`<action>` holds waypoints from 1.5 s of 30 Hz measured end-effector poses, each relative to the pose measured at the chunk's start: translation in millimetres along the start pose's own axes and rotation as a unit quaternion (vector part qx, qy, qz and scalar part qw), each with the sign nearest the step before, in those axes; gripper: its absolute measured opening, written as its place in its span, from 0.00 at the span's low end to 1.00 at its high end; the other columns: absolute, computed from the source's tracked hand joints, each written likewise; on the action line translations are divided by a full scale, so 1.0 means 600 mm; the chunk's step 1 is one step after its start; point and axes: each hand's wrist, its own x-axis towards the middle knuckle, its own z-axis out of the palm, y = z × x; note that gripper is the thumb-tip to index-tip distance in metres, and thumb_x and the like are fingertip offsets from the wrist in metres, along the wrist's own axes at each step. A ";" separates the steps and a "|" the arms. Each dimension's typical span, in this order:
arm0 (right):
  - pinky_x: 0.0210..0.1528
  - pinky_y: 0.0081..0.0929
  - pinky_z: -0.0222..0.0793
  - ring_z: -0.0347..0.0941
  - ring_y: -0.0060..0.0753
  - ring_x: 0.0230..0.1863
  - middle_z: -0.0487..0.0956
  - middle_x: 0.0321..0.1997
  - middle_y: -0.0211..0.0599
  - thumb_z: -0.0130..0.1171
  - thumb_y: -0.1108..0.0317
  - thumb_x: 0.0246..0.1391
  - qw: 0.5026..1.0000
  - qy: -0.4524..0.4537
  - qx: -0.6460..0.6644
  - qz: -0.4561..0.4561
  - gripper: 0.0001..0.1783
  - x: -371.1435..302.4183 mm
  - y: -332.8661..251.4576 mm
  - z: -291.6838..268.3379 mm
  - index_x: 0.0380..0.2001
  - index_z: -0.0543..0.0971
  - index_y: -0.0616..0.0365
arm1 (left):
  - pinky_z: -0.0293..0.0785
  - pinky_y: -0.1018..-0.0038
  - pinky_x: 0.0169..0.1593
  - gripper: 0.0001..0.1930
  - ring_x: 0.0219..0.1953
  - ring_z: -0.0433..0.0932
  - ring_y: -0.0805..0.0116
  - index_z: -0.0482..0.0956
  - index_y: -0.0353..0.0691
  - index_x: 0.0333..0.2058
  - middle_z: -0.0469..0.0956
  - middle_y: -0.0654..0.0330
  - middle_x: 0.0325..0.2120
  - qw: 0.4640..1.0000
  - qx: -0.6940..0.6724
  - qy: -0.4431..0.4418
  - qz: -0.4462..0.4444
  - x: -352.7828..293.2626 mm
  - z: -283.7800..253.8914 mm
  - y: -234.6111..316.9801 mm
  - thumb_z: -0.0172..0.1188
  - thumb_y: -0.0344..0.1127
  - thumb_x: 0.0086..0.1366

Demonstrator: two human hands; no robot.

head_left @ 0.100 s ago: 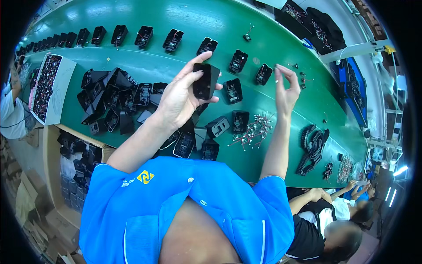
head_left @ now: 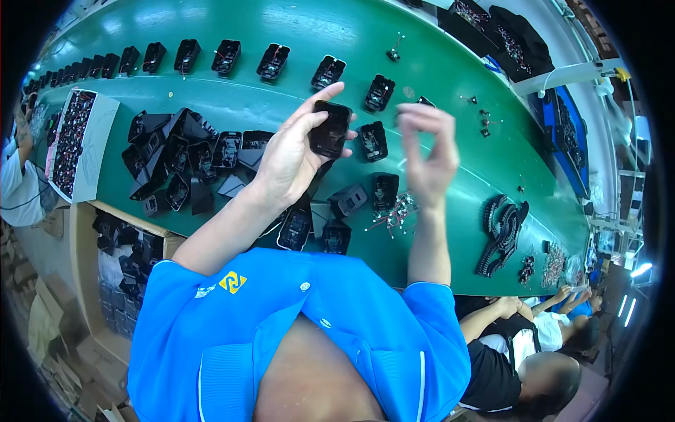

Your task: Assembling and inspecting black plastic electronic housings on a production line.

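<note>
Black plastic is filling the left hand (head_left: 285, 160): the thumb is pressing across the near side of a held case (head_left: 330, 135) while the fingers are wrapping behind it, their tips showing past its far edge. The case is hanging above the green table (head_left: 295, 28), in front of the chest. Since the frame just before, it is turning slightly, so more of its rimmed, glossy face is looking toward the camera. The right hand (head_left: 430, 149) is swinging leftward; the gap between the hands is narrowing, and the work seems to be centring on the held case. Its thumb and index finger are curling toward each other in a loose pinch, the other fingers bending beside them.

Motion is blurring that hand, so whether anything small is sitting between its fingertips I cannot tell. It is now covering most of one standing case (head_left: 425, 101), leaving only the top rim showing, and its wrist is hiding part of the wire pile (head_left: 397, 216). The inside of the held case is staying too dark to read. Behind the left forearm, the heap of cases (head_left: 184, 126) is partly disappearing, and the far end of the case row (head_left: 274, 62) is shrinking into the fisheye's edge.
</note>
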 end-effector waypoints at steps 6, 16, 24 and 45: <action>0.66 0.48 0.46 0.71 0.28 0.55 0.82 0.41 0.14 0.68 0.74 0.46 0.981 -0.095 -0.132 -0.105 0.10 -0.026 -0.051 0.079 0.33 0.82 0.47 | 0.66 0.67 0.60 0.26 0.54 0.73 0.65 0.57 0.45 0.71 0.72 0.50 0.54 0.992 -0.116 -0.044 0.031 -0.008 0.010 0.005 0.40 0.35 0.76; 0.65 0.47 0.45 0.60 0.42 0.64 0.74 0.59 0.31 0.70 0.72 0.40 0.980 -0.070 -0.180 -0.056 0.11 -0.031 -0.042 0.083 0.29 0.81 0.48 | 0.68 0.68 0.61 0.26 0.57 0.72 0.66 0.60 0.44 0.69 0.64 0.49 0.61 0.985 0.084 0.008 0.154 -0.015 0.032 -0.012 0.50 0.30 0.74; 0.67 0.44 0.47 0.57 0.45 0.65 0.68 0.64 0.38 0.71 0.73 0.36 0.995 -0.002 -0.027 -0.099 0.11 -0.033 -0.007 0.069 0.28 0.83 0.50 | 0.72 0.70 0.62 0.31 0.56 0.75 0.63 0.62 0.38 0.66 0.70 0.49 0.57 0.962 0.208 -0.055 0.169 -0.037 0.033 0.011 0.60 0.22 0.66; 0.65 0.43 0.46 0.60 0.36 0.64 0.72 0.65 0.30 0.75 0.57 0.41 0.965 -0.141 -0.189 -0.116 0.17 0.016 0.097 0.059 0.35 0.82 0.46 | 0.69 0.65 0.58 0.22 0.52 0.75 0.61 0.73 0.35 0.58 0.77 0.52 0.49 0.801 0.570 0.065 0.171 -0.090 -0.052 0.025 0.61 0.34 0.67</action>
